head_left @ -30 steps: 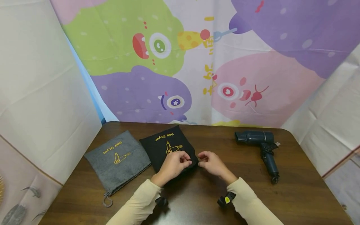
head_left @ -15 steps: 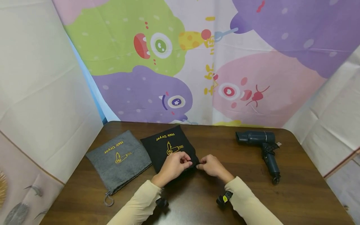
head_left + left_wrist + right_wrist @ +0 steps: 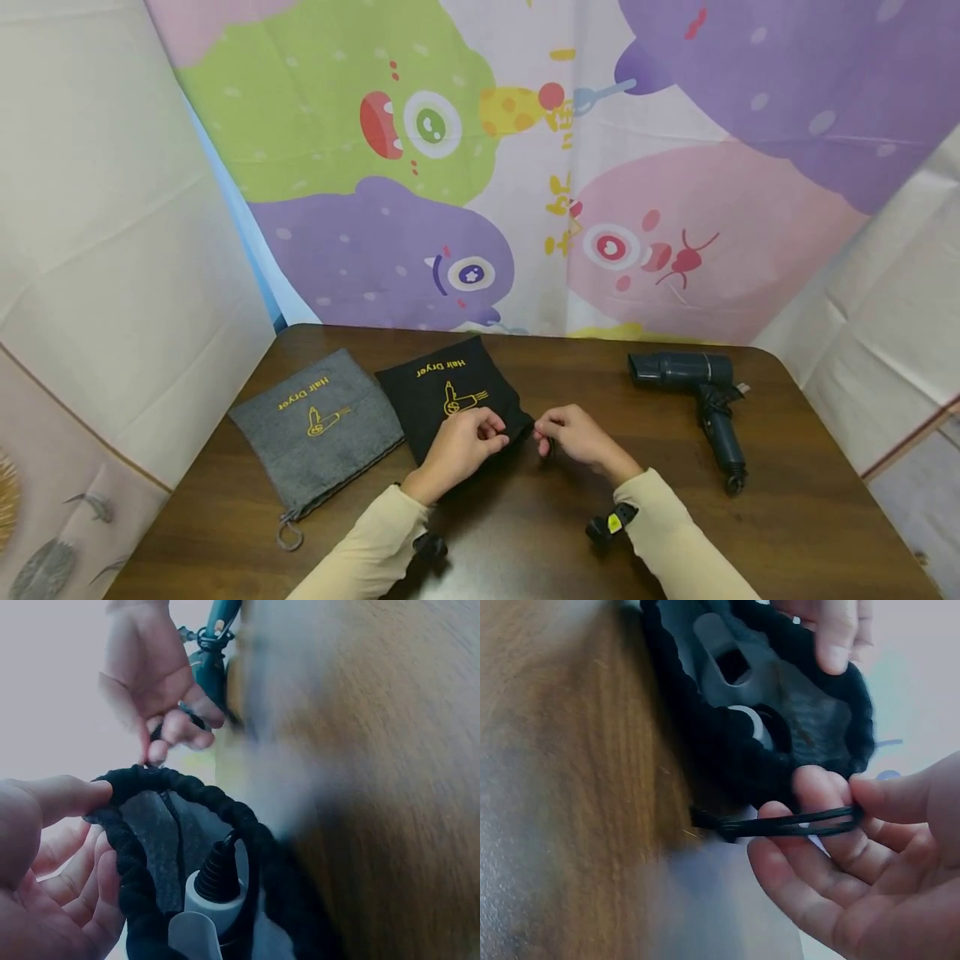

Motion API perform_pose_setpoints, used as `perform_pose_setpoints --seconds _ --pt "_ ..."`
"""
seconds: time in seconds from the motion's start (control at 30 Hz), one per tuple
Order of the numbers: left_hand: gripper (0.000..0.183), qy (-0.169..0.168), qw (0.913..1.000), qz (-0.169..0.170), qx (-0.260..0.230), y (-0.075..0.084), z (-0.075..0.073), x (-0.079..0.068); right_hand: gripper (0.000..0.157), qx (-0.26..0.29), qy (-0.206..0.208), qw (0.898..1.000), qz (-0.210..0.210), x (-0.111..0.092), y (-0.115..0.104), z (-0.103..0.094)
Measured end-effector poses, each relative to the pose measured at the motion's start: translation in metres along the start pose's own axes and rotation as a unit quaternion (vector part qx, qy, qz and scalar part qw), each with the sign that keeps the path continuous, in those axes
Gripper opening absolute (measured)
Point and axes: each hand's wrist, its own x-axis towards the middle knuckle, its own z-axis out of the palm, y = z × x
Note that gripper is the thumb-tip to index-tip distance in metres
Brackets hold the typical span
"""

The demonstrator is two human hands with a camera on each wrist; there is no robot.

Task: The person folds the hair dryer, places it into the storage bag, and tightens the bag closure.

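Observation:
A black drawstring bag (image 3: 420, 400) with gold "Hair Dryer" lettering lies at the table's middle, its gathered mouth facing right. My left hand (image 3: 461, 446) pinches the mouth's rim between thumb and fingers, seen closely in the left wrist view. At the bag's right corner, my right hand (image 3: 579, 437) holds the black drawstring (image 3: 787, 823), which loops across its curled fingers. Through the open mouth, a white end with a ribbed black cord sleeve (image 3: 217, 874) shows inside; the rest of that object is hidden by the cloth.
A grey drawstring bag (image 3: 322, 425) with the same print lies flat on the left, its cord loop (image 3: 288, 532) toward the front. A dark hair dryer (image 3: 682, 369) with its cord bundled at the handle lies on the right of the brown table (image 3: 810, 500).
My right hand first came in against the bag's corner, then drew slightly back to the right, with dark cord now showing below its fingers. The left hand stays nearly still.

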Motion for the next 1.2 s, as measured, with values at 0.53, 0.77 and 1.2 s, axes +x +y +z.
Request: perform_pose_setpoints --seconds 0.53,0.77,1.2 --pt "0.022 0.077 0.9880 0.049 0.125 -0.008 0.000 -0.007 0.023 0.145 0.045 0.988 0.030 -0.006 -0.002 -0.013" --pt "0.031 0.080 0.9742 0.066 0.200 -0.010 -0.001 -0.012 0.023 0.172 0.088 0.980 0.042 -0.007 -0.004 -0.017" --pt "0.029 0.114 0.9639 -0.049 0.235 -0.014 -0.021 -0.029 0.022 0.171 0.122 0.976 0.058 -0.008 0.000 -0.021"
